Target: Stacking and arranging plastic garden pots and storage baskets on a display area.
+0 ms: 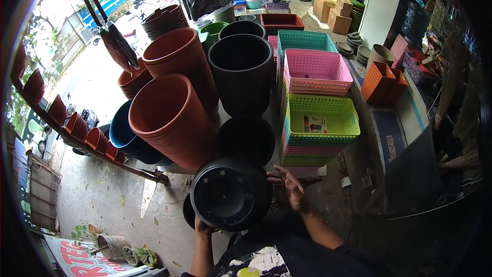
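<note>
A black plastic plant pot is tipped so that its round base with several drain holes faces up. My left hand grips it from below at the lower left; most of those fingers are hidden beneath it. A second dark rim shows just past the pot's left side; I cannot tell whether it belongs to the same pot. Just right of the pot, my right hand is open, fingers apart, with nothing in it. Beyond the held pot stand a dark pot and a tall black pot stack.
Terracotta-coloured pot stacks and a blue pot stack stand to the left. On the right rise stacked plastic baskets, yellow-green and pink. A rail with small hanging pots curves along the left. Orange baskets sit farther right.
</note>
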### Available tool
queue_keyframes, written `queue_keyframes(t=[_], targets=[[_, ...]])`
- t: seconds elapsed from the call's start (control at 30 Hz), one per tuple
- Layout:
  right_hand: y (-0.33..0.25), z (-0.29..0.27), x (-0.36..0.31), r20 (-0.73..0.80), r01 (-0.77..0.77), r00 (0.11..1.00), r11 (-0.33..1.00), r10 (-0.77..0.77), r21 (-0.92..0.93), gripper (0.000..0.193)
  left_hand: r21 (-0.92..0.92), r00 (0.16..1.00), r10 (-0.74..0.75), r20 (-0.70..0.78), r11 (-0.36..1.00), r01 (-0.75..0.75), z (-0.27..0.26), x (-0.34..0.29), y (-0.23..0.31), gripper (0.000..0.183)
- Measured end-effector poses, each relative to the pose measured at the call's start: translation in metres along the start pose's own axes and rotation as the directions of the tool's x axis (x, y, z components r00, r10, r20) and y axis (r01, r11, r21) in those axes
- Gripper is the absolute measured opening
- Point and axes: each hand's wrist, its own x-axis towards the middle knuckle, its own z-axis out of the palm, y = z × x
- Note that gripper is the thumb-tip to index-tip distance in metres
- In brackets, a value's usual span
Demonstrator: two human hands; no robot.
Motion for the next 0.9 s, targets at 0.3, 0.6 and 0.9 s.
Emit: queue_keyframes(t=[0.3, 0.6, 0.9], targets=[[-0.002, 0.005, 0.001, 0.099, -0.059, 0.993, 0.998, 0.058, 0.007, 0.069, 0.102, 0.999, -0.002, -0.033, 0.995, 0.006, -0.028, 0.001, 0.025, 0.063], [0.011, 0.008, 0.009, 0.093, -0.138, 0.986, 0.990, 0.139, -0.018, 0.075, 0.600, 0.999, 0.038, -0.014, 0.800, -0.022, -0.028, 0.004, 0.052, 0.067], [0.024, -0.007, 0.026, 0.056, -0.236, 0.971, 0.896, 0.232, 0.375, 0.079, 0.905, 0.984, 0.166, 0.068, 0.405, -0.131, 0.085, -0.018, 0.056, 0.027]])
